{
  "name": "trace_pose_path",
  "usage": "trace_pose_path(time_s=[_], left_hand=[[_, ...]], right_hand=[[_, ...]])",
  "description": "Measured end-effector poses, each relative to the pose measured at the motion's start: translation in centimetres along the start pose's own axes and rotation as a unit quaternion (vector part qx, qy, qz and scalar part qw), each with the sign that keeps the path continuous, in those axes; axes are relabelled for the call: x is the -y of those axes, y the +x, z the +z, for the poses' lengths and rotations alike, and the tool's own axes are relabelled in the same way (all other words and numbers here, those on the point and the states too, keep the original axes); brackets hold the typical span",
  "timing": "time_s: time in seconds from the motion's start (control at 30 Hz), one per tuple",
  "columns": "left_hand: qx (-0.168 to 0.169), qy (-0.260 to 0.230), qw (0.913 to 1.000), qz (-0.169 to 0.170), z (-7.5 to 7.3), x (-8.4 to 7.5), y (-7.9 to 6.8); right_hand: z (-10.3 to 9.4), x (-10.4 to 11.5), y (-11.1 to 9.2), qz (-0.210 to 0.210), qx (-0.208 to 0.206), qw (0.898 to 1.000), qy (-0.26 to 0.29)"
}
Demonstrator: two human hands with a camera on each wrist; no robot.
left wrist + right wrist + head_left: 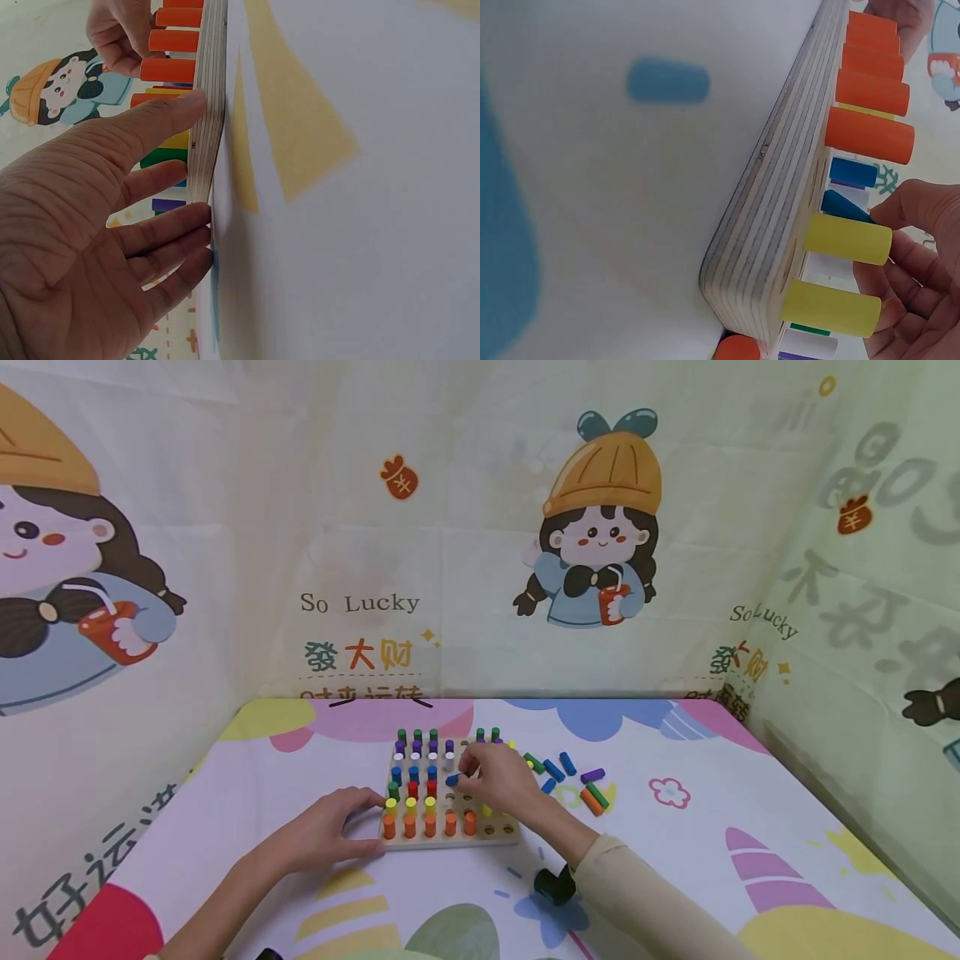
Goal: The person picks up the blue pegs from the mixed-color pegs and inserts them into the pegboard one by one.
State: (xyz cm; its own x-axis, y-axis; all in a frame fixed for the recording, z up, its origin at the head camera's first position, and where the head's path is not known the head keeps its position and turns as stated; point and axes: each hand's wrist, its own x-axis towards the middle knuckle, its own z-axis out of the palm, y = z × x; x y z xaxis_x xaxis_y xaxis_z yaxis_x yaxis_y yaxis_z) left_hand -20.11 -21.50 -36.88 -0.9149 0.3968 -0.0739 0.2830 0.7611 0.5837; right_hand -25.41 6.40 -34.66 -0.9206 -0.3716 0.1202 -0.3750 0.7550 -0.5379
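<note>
A wooden pegboard point(450, 843) stands on the table, filled in part with rows of coloured pegs. My right hand point(501, 777) is over its middle and pinches a blue peg point(453, 780) between thumb and fingertips. In the right wrist view that blue peg point(847, 208) tilts at the board's top, behind two yellow pegs point(847, 238); its lower end is partly hidden. My left hand point(318, 831) lies at the board's left side with fingers extended. Its thumb point(169, 116) touches the plywood edge near the orange pegs point(169, 70), and the other fingertips rest along the side.
Several loose pegs lie right of the board, among them a purple peg point(592, 775), an orange peg point(592, 802) and a blue peg point(567, 764). A black object point(555, 887) shows beside my right wrist. A printed cloth wall point(480, 635) rises behind the table.
</note>
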Motion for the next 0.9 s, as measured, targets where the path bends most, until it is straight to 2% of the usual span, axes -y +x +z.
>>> trace_pose_path(time_s=[0.27,0.67,0.9], left_hand=[[-0.003,-0.004,1.0,-0.008,0.0,0.0,0.1],[0.003,-0.004,1.0,0.006,0.0,-0.1,0.1],[0.002,-0.004,1.0,0.001,0.0,-0.2,0.0]], right_hand=[[0.0,0.3,0.4,-0.004,-0.005,1.0,-0.005],[0.6,0.6,1.2,-0.004,-0.015,1.0,-0.005],[0.4,0.5,0.9,-0.002,-0.023,1.0,-0.005]])
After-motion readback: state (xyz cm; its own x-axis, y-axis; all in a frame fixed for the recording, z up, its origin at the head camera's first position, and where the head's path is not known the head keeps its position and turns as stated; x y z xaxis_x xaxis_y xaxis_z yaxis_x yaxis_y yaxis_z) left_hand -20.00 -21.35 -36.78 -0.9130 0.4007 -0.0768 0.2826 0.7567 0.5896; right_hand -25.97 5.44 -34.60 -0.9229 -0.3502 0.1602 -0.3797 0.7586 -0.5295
